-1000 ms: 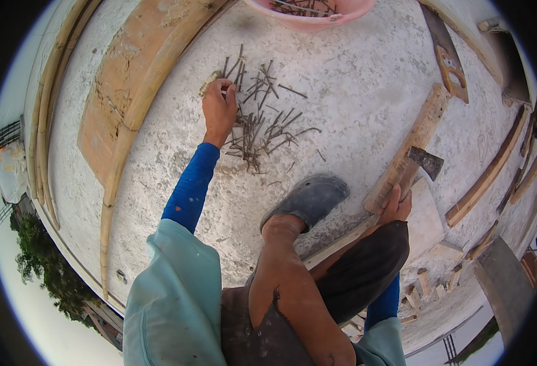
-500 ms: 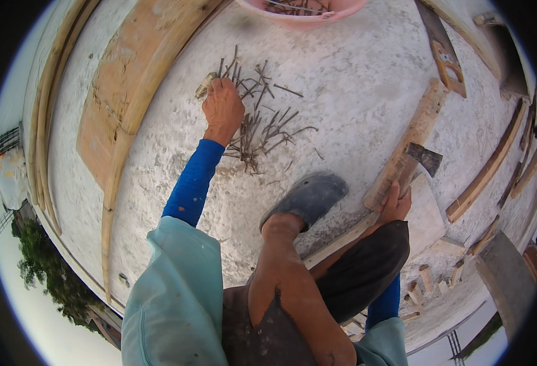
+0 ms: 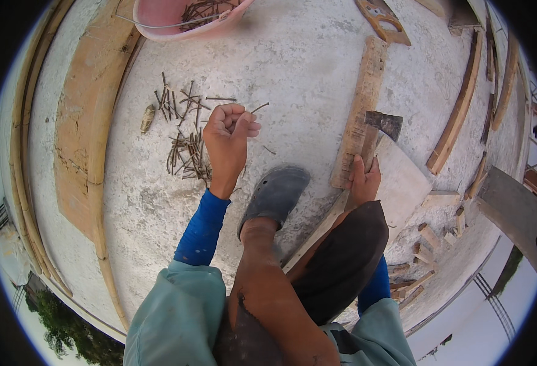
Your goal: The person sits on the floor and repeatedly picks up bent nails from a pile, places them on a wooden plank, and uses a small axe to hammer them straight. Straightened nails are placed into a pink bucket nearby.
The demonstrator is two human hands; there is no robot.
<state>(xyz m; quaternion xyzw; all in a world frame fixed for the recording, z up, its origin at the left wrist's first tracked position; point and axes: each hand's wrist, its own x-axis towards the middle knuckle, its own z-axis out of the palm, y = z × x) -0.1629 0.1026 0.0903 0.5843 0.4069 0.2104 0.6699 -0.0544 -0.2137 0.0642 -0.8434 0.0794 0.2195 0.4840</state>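
Observation:
My left hand [image 3: 227,140] is raised in front of the heap of rusty nails [image 3: 187,155], its thumb and finger pinching one bent nail [image 3: 260,108]. Over on the right, my right hand [image 3: 363,182] is wrapped round the wooden handle of a hatchet [image 3: 385,124] with a dark metal head. The hatchet rests against a worn wooden plank [image 3: 366,70] that lies on the concrete. Beside the nails is a small pale wrapped bundle [image 3: 148,119]. My clog-covered foot [image 3: 276,195] stands between the two hands.
A pink tub [image 3: 152,32] with more nails sits at the top left. Near the plank's far end lies a handsaw [image 3: 387,23]. Long timber [image 3: 460,107] and short wood offcuts [image 3: 427,235] are on the right, bamboo poles [image 3: 96,177] and a brown board [image 3: 73,158] on the left.
My left hand has lifted off the ground beside the nails and come right, now with a nail in its pinch. My right hand still grips the hatchet. The view has shifted to the right.

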